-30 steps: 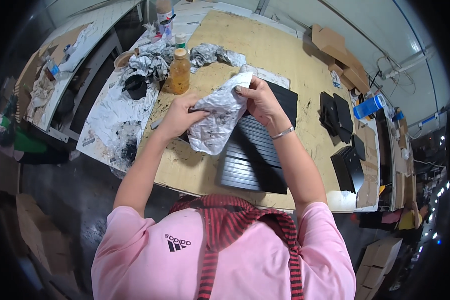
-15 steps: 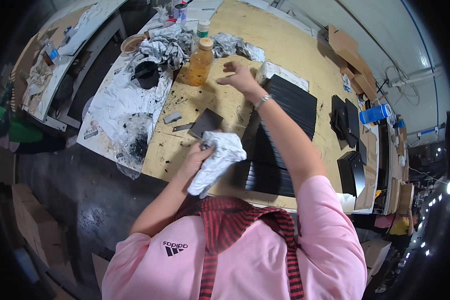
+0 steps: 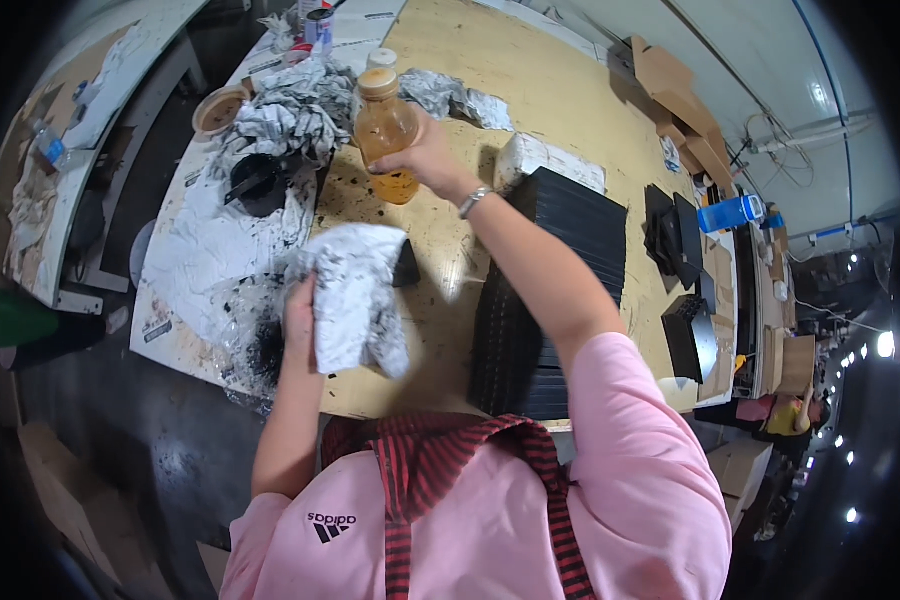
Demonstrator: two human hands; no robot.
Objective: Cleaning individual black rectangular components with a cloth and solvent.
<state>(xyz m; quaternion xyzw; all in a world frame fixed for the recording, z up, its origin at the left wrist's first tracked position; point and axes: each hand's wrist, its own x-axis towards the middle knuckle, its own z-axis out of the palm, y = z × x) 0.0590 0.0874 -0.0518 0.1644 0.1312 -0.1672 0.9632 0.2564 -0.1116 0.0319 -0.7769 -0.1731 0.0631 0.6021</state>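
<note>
My right hand (image 3: pixel 425 160) is wrapped round a clear plastic bottle (image 3: pixel 383 128) of orange-yellow liquid with a pale cap, which looks lifted slightly off the table. In my left hand (image 3: pixel 300 315) is a white cloth rag (image 3: pixel 355 290) with grey stains, spread out and hanging down from my fingers. Behind the rag only a corner of a dark flat block (image 3: pixel 407 265) shows. To the right, under my right forearm, stands a stack of black ribbed panels (image 3: pixel 580 230).
A black cup (image 3: pixel 260 185) and a heap of stained rags (image 3: pixel 305 110) lie at the left. A brown bowl (image 3: pixel 220 110) stands behind them. Beyond the panels sits a white wrapped block (image 3: pixel 550 162). Black pieces (image 3: pixel 673 235) and a blue bottle (image 3: pixel 730 214) are at the right.
My right hand has reached the orange bottle and closed on it. My left hand has moved left and up with the rag, which now hangs more spread out and covers the small tools.
</note>
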